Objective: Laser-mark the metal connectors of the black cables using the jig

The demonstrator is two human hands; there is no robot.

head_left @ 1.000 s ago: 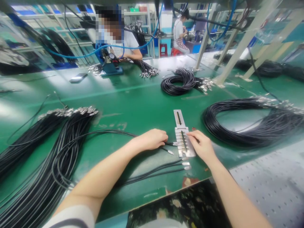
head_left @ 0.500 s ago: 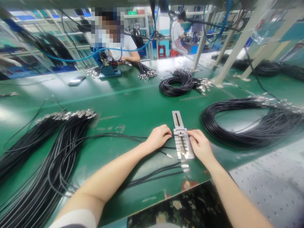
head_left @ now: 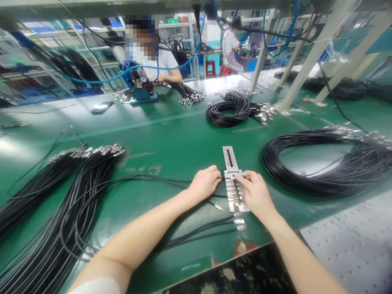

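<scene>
A metal fixture (head_left: 231, 159) with a row of slots lies on the green table. Just left of its upper slots, my left hand (head_left: 206, 182) pinches a black cable (head_left: 168, 178) near its end. My right hand (head_left: 255, 190) is closed at the fixture's right side, thumb and fingertips at a small metal connector (head_left: 239, 177) at the top slot. Below my left hand lies a loose cable end (head_left: 218, 207). Several more cables with metal tips (head_left: 239, 221) lie in front of the fixture.
Thick cable bundles (head_left: 88, 188) fill the left side. One coil (head_left: 228, 114) lies beyond the fixture, a larger one (head_left: 275, 163) to the right. Across the table, a person sits behind a blue press (head_left: 143, 92); another person sits farther back. Metal posts (head_left: 303, 65) stand at the right.
My right thumb and fingers have closed around the connector at the top slot, where they were spread beside the fixture. My left hand stays at the cable. The whole view has shifted slightly.
</scene>
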